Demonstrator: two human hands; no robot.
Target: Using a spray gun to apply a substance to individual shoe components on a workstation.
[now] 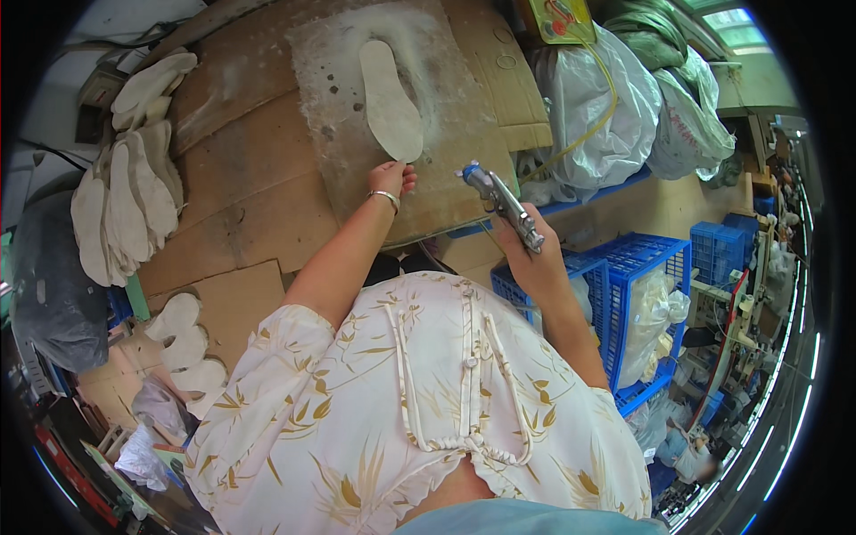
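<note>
At far left, stacked white insoles (125,209) blur toward the rim. On the dusty cardboard sheet (446,192) a single insole (390,100) lies flat; the left hand (392,178) touches its near end, fingertips hidden. Rightward, the right hand (535,259) grips a spray gun (501,201), beside blue crates (660,267).

Stacks of white insoles (125,214) lie left, blue crates (646,267) right, and plastic bags (615,107) beyond.
</note>
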